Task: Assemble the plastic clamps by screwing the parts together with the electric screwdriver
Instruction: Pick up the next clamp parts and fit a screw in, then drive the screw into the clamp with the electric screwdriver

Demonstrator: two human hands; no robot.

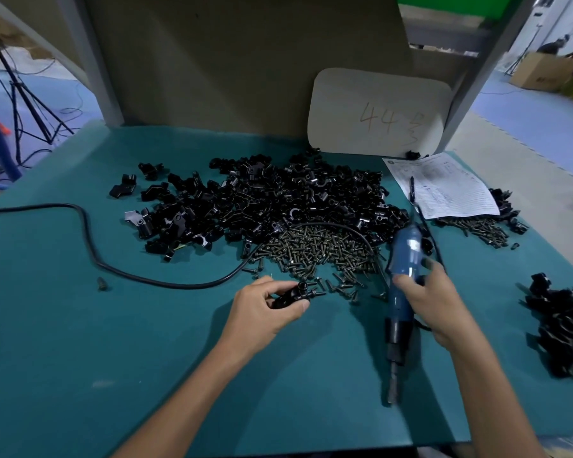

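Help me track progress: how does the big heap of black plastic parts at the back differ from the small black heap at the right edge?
The large heap of black plastic parts spreads wide across the middle; the small black heap sits compact at the right edge. Loose pieces scatter round the large heap; the small heap lies bunched. The large heap borders the dark metal screws; the small heap stands apart. Both are black plastic.
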